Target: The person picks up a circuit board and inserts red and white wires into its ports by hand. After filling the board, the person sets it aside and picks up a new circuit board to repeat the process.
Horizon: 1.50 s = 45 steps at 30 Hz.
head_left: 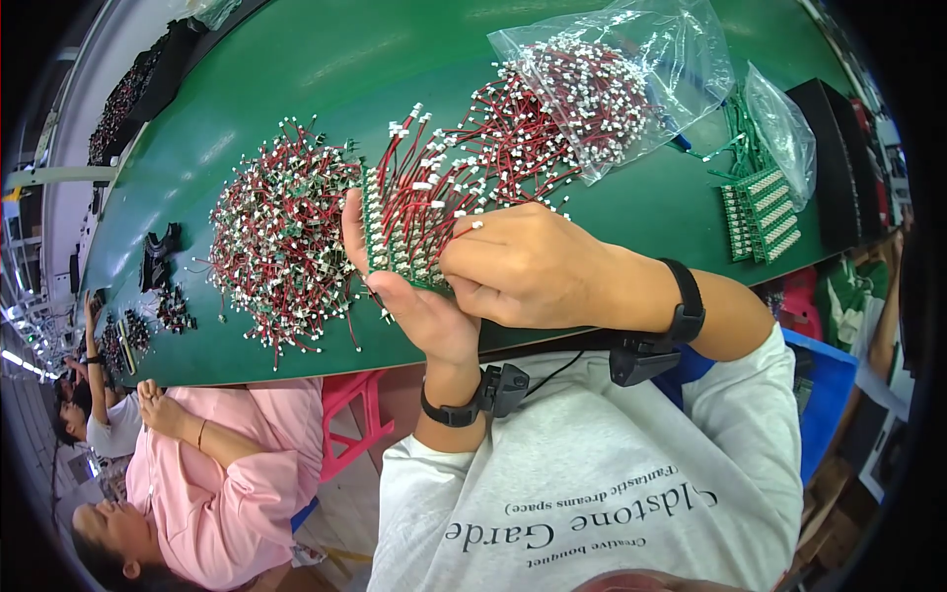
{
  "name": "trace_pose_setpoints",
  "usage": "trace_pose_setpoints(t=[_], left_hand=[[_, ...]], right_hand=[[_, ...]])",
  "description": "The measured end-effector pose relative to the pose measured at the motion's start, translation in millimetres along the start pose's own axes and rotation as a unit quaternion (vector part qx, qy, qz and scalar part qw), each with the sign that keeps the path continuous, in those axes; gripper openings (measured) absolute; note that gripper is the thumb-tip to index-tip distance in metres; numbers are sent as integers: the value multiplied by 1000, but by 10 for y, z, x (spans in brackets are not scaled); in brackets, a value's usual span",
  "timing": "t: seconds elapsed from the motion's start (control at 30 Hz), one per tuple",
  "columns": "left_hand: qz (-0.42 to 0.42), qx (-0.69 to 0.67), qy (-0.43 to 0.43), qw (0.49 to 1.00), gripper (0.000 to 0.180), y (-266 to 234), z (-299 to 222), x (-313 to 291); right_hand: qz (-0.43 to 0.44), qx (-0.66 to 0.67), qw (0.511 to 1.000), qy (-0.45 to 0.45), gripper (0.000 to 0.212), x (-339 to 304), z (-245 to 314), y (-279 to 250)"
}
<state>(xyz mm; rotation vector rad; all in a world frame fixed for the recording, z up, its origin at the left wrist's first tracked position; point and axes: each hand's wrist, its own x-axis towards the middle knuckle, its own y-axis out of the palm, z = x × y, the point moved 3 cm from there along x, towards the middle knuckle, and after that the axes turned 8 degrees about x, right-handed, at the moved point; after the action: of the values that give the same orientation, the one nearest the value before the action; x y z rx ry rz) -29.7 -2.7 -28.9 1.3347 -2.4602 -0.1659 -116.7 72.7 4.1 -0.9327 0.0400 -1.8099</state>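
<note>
My left hand [426, 314] holds up a green circuit board panel [373, 222], its thumb and fingers at the panel's edges. Rows of small white sockets line the panel, and many red wires with white plugs stand out from it. My right hand [543, 264] is closed at the panel's right side, and a red cable with a white plug [477, 225] shows at its fingers. What lies under those fingertips is hidden. Behind the panel spreads a pile of loose red cables [523, 133], partly under a clear plastic bag [681, 49].
Left of my hands is a big heap of wired boards [281, 232]. Stacked green panels [762, 215] lie at the right, near a black box [834, 163]. Small black parts [158, 259] sit on the green table [326, 59]. A person in pink [227, 464] sits to my left.
</note>
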Motion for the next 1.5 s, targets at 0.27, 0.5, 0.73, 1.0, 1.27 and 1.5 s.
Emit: trace_pose_setpoints(t=[0.27,0.5,0.73,1.0,1.27,1.5], left_hand=[[42,-86,-30,995,83,40,-4,20],[35,-69,-27,997,89,102,-42,-13],[43,-64,-44,996,89,56,3,-24],[8,-108,-52,993,84,-104,7,12],[59,-188,-90,976,78,-216,-4,46],[15,-252,-157,955,70,-253,21,89]], right_hand=[[21,-38,999,7,11,-28,-7,12],[-4,-24,1000,11,14,-22,20,-17],[-23,-36,999,-2,14,-26,-16,37],[-13,-31,999,-12,17,-32,-32,16],[-69,-8,996,-59,17,30,-40,-31],[-88,28,992,-85,18,33,-41,-124]])
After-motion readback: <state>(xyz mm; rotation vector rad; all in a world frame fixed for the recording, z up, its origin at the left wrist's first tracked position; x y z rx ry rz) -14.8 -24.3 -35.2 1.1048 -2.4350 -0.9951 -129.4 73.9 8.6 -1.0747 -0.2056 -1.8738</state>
